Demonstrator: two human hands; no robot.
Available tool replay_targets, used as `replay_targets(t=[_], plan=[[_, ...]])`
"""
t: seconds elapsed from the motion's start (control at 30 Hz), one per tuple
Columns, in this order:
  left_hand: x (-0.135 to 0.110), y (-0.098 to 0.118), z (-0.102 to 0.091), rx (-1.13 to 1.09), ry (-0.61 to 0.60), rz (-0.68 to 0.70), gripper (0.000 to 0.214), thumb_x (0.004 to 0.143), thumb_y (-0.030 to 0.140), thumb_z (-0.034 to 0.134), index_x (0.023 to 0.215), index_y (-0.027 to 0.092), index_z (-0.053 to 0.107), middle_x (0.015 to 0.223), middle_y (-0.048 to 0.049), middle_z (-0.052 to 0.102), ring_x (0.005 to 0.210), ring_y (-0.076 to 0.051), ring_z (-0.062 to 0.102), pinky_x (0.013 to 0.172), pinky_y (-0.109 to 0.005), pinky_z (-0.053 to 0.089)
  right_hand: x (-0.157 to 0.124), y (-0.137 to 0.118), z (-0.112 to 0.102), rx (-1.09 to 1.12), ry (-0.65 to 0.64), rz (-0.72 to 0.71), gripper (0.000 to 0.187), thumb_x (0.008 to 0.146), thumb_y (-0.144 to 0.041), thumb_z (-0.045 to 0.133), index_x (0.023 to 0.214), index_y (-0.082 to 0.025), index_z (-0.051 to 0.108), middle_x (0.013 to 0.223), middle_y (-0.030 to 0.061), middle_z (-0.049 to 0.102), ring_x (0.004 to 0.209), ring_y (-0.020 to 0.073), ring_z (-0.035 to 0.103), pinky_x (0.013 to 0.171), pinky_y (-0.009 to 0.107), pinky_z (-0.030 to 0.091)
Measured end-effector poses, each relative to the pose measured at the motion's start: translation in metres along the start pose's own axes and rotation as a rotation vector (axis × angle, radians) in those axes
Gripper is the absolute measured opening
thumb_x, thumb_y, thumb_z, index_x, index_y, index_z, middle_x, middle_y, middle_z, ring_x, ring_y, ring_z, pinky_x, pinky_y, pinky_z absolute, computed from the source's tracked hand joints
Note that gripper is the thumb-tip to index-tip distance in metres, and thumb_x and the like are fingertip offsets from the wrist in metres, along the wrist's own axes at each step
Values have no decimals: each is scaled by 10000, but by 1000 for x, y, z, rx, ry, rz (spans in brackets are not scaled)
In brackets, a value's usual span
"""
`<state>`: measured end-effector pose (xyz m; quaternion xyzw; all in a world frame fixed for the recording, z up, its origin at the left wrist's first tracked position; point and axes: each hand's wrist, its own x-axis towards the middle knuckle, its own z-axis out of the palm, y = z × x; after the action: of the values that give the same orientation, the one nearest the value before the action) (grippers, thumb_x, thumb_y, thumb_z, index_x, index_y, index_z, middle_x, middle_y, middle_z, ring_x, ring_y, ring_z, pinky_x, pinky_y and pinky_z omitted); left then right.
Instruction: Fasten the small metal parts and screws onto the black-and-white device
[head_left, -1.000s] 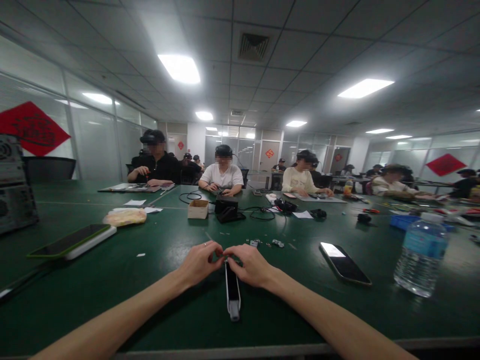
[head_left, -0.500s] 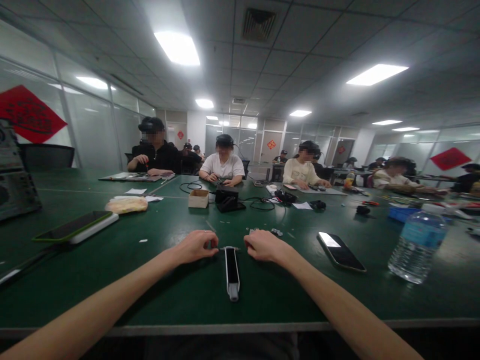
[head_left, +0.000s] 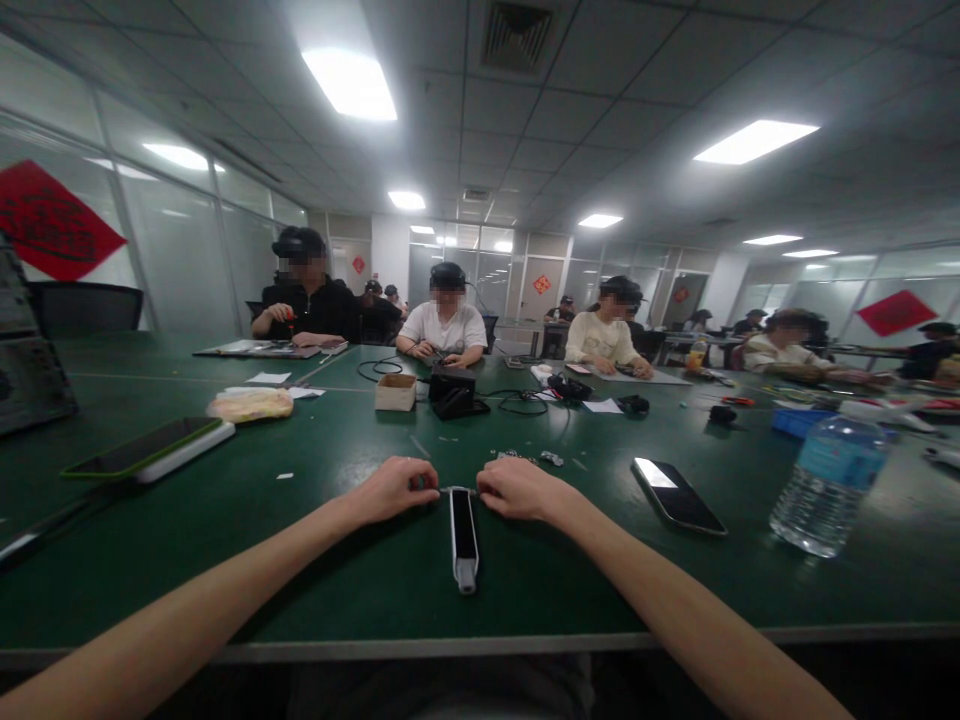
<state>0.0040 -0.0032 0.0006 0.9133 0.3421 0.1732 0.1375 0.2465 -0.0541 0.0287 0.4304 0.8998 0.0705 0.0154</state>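
A narrow black-and-white device (head_left: 463, 535) lies lengthwise on the green table (head_left: 315, 560) in front of me. My left hand (head_left: 394, 488) rests curled just left of its far end, fingers closed on a small thing I cannot make out. My right hand (head_left: 516, 488) sits curled just right of that end, fingers pressed together at the device's tip. Small metal parts (head_left: 525, 457) lie scattered just beyond my hands.
A phone (head_left: 677, 495) and a water bottle (head_left: 827, 482) lie to the right, a tablet (head_left: 146, 450) and a wrapped bundle (head_left: 250, 404) to the left. A small box (head_left: 395, 391), a black device (head_left: 452, 393) and cables sit mid-table. Several people work at the far side.
My hands, pinched together over the device's far end a second ago, have parted to either side of it. The view has tilted upward slightly.
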Motion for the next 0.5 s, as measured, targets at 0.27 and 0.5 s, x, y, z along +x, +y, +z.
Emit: replay_targets(t=[0.27,0.5], plan=[[1,1,4,-53,14,-18,230,853,381,594,929,181,678,820,-8,696,713,-148,627,696,-243,457,1,0,2,14,28,-19,206,916,-244,490,923,-141,669,908,83,666,812,170,604,692,256,396],[2,7,10,-66,40,-52,186,839,330,611,926,186,690,844,-6,707,734,-151,634,695,-237,462,2,-3,2,-11,35,-22,197,919,-232,493,909,-136,665,912,88,666,819,174,614,693,257,396]])
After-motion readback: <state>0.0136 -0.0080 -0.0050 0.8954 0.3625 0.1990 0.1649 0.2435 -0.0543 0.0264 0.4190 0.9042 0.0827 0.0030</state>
